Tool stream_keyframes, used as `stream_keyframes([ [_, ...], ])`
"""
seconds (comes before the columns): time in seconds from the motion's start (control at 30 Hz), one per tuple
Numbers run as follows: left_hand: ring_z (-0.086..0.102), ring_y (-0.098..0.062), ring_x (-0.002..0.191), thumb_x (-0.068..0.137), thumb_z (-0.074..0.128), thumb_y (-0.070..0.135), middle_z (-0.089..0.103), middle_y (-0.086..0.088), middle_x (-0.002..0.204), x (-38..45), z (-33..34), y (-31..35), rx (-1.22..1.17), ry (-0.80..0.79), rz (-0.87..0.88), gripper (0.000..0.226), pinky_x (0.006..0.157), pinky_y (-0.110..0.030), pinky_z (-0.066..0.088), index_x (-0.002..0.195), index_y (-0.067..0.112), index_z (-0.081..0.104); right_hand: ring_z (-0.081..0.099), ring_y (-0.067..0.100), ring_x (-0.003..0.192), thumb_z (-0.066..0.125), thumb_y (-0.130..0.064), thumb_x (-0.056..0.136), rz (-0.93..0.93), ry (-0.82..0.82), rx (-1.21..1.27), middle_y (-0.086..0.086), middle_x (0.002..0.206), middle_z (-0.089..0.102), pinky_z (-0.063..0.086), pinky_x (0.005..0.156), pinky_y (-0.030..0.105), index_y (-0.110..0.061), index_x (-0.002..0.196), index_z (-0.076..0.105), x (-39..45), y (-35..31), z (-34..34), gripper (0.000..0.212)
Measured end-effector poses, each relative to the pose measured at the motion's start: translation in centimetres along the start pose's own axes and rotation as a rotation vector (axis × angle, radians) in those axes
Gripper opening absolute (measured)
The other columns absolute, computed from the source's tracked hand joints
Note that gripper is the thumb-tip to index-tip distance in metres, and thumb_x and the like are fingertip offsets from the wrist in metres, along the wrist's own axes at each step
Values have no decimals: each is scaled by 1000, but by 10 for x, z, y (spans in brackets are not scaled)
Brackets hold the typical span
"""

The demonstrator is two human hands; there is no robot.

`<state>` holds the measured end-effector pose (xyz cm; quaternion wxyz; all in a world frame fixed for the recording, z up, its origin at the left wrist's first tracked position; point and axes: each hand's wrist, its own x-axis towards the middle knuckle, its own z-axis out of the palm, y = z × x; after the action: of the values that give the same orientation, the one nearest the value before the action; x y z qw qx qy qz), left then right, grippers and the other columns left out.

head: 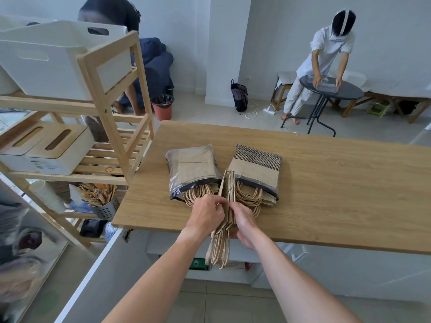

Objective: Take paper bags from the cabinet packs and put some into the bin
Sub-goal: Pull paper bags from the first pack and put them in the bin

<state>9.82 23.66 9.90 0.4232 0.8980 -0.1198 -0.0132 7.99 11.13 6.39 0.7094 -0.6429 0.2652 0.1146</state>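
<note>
Two plastic-wrapped packs of brown paper bags lie on the wooden counter (326, 183): the left pack (192, 170) and the right pack (256, 171), their twine handles spilling toward me. Between them a loose bundle of paper bags (227, 194) stands on edge, its handles hanging over the counter's front edge. My left hand (206, 215) pinches the bundle from the left and my right hand (243, 222) grips it from the right. A white bin (46, 59) sits on top of the wooden shelf at the left.
The wooden shelf (109, 94) stands against the counter's left end, holding white boxes and a metal cup of sticks (105, 201). A person in white works at a round black table (331, 89) at the back right. Another person bends behind the shelf beside an orange bucket (163, 108).
</note>
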Motion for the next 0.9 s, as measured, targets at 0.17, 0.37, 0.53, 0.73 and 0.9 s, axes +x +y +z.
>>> stream_keyframes([
  [0.17,68,-13,70,92,54,20,76,4,79,-2,4,0,-22,52,10,25,79,-33,55,95,18,79,41,34,139,48,-46,98,4,6,2,13,152,44,28,111,57,-18,146,45,1,0,0,56],
  [0.37,68,-1,71,88,68,38,75,10,79,1,3,-4,-80,92,-69,22,74,-27,57,96,21,79,41,40,138,59,-48,91,21,-40,10,16,150,46,29,108,66,-24,141,50,1,-3,-3,56],
  [0.53,66,-10,89,80,74,39,74,7,93,5,-3,-12,-9,127,-173,20,77,-25,47,94,25,78,70,34,100,65,-39,92,56,-115,72,10,118,71,56,74,48,-23,120,65,5,-5,-7,33],
  [0.73,61,-5,91,74,73,47,71,9,96,5,-10,-18,-37,47,-144,32,80,-26,44,99,27,76,74,37,81,64,-33,94,48,-166,96,16,99,76,58,60,43,-17,115,66,4,-9,-6,26],
  [0.9,64,-13,99,79,70,28,69,6,94,4,-12,-17,-73,-8,-146,23,89,-33,50,101,23,73,74,33,89,63,-37,92,41,-142,53,8,101,75,58,56,40,-23,108,69,7,-8,-4,22],
])
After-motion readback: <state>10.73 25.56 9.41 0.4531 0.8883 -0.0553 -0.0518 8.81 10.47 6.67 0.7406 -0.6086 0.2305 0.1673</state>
